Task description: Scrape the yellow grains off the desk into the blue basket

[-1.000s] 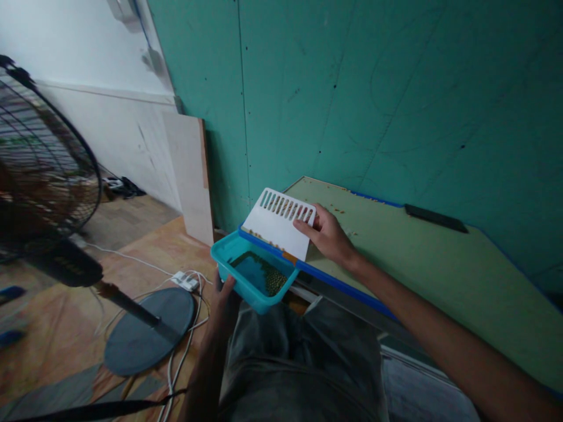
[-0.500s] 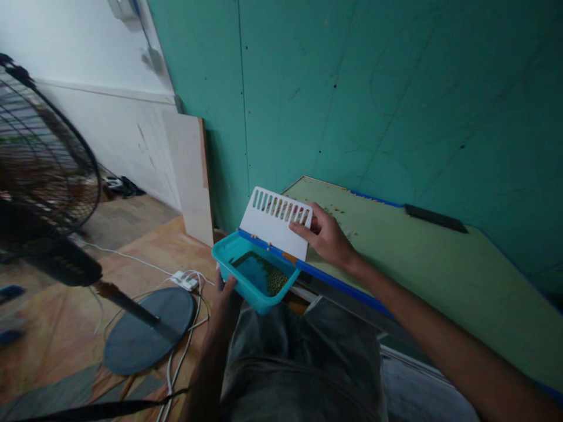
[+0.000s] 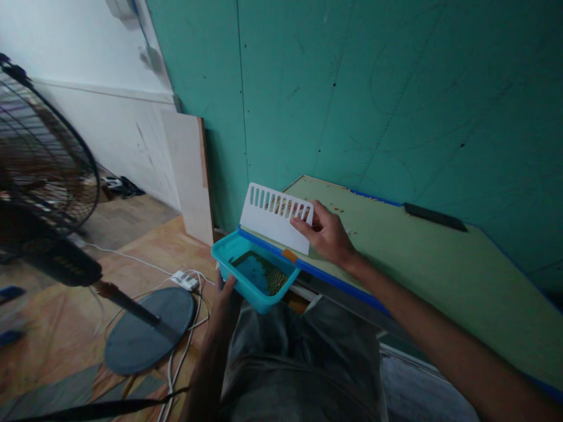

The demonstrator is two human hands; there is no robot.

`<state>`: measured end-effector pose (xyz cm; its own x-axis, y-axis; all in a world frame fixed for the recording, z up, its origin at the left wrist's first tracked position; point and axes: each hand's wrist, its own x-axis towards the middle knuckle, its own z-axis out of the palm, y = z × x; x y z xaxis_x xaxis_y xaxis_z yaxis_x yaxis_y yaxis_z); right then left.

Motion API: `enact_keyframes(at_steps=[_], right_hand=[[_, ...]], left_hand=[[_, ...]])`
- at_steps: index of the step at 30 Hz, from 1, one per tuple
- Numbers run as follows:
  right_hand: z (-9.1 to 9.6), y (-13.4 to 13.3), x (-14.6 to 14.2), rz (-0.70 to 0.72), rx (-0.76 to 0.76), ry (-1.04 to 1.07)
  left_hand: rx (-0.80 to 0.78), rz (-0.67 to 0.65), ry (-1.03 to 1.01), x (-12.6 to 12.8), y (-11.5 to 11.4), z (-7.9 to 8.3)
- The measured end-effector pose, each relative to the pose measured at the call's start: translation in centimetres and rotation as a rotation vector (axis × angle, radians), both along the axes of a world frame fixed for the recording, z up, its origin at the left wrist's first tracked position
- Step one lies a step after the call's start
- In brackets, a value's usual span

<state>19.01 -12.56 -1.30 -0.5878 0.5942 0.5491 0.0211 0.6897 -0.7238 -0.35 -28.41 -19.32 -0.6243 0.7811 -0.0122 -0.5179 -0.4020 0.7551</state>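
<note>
My left hand (image 3: 225,296) grips a turquoise plastic tub (image 3: 222,252) from below, held just under the blue front edge of a pale green table (image 3: 422,258). A heap of small greenish-yellow grains (image 3: 275,282) lies in the tub's near corner. My right hand (image 3: 328,233) pinches a white plastic card with a slotted top (image 3: 272,217), standing it nearly upright on the table edge above the tub. A few loose grains (image 3: 338,209) are scattered on the table behind the card.
A standing fan (image 3: 39,187) with a round grey base (image 3: 145,334) is on the left, with white cables and a power strip (image 3: 185,281) on the wooden floor. A dark flat bar (image 3: 434,217) lies at the table's back by the green wall. My lap is below the tub.
The white card has tipped more upright and shifted slightly left along the table edge. The tub and my left hand have barely moved.
</note>
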Motion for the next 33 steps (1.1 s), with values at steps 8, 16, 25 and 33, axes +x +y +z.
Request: enact_keyframes(at_steps=[8, 16, 25, 33], right_hand=[[-0.4, 3.9, 0.8, -0.311, 0.023, 0.149], [-1.6, 5.7, 1.1, -0.355, -0.029, 0.138], [-1.8, 5.5, 0.8, -0.296, -0.1, 0.134], [-1.7, 5.0, 0.5, -0.225, -0.132, 0.134]], left_hand=[[-0.025, 0.007, 0.005, -0.3, 0.0, -0.4], [-0.048, 0.022, -0.024, 0.0, 0.1, -0.2], [-0.012, -0.008, -0.007, -0.1, -0.2, -0.1], [-0.004, -0.001, 0.004, -0.1, 0.0, -0.1]])
